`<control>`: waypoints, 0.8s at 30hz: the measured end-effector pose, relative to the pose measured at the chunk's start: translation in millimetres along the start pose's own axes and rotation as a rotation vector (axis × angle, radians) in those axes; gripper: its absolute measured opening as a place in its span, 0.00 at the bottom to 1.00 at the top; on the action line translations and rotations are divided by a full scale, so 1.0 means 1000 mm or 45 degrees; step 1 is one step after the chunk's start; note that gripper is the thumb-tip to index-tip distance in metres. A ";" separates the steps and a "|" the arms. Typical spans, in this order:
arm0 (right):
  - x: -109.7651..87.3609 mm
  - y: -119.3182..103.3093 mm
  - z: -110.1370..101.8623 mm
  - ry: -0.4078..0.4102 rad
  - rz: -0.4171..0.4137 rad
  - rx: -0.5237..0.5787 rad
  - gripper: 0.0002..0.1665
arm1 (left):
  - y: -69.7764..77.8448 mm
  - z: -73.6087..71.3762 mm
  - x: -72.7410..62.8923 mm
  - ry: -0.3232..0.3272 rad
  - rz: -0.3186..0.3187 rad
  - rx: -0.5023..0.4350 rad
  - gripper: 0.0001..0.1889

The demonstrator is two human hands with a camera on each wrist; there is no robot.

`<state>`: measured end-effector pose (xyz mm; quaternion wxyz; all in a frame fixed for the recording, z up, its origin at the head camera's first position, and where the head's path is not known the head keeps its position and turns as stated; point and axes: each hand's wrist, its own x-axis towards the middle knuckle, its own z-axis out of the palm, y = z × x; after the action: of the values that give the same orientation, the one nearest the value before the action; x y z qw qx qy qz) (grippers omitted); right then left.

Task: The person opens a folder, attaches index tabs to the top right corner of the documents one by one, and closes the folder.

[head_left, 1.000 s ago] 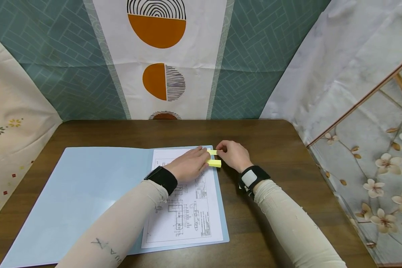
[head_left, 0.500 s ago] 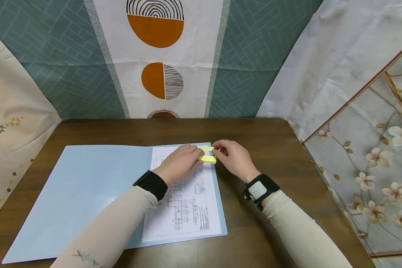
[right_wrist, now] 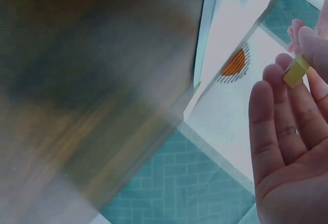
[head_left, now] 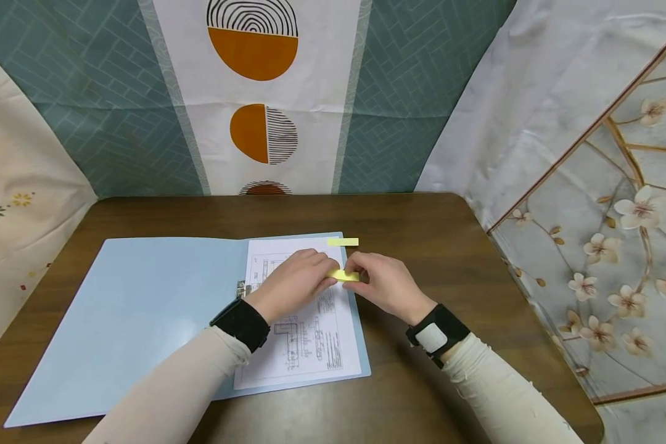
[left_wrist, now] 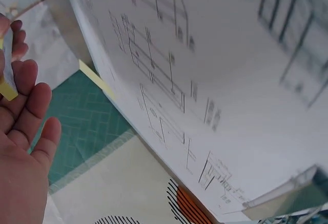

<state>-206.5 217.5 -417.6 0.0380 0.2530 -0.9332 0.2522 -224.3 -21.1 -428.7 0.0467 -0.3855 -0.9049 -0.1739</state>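
Observation:
Over the paper, my left hand [head_left: 296, 283] grips the left end of a small yellow pad of sticky notes [head_left: 344, 275]. My right hand [head_left: 385, 283] pinches the pad's other end. In the right wrist view the pad [right_wrist: 296, 73] sits at the right fingertips. A single yellow sticky note strip [head_left: 343, 242] sticks to the top right edge of the drawing sheet [head_left: 327, 345], jutting beyond it. That sheet, printed with technical drawings, lies in the right half of an open light blue folder [head_left: 161, 296]. The left hand covers part of the drawings.
A metal clip [head_left: 241, 288] shows at the folder's fold, partly hidden by the left hand. Everything lies on a brown wooden table [head_left: 422, 228]. Patterned cloth [head_left: 399, 142] hangs behind the table, with flowered cloth [head_left: 599, 296] at the right.
My right hand has let go of the strip, now stuck on the sheet's edge, and come down onto the pad. The left hand has drawn slightly left and down with the pad.

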 end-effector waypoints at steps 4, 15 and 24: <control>-0.007 -0.001 0.005 -0.011 0.017 0.012 0.18 | 0.004 0.003 -0.006 -0.028 -0.019 0.008 0.17; -0.036 0.028 0.007 0.200 0.168 -0.251 0.17 | 0.034 0.005 -0.042 -0.036 -0.145 0.109 0.28; -0.043 0.037 0.010 0.240 0.249 -0.382 0.16 | 0.062 0.019 -0.068 -0.059 -0.160 0.115 0.33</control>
<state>-186.3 259.7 -451.5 0.1380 0.1279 -0.9728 0.1353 -131.1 -21.1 -443.8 0.0321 -0.3293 -0.9352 -0.1264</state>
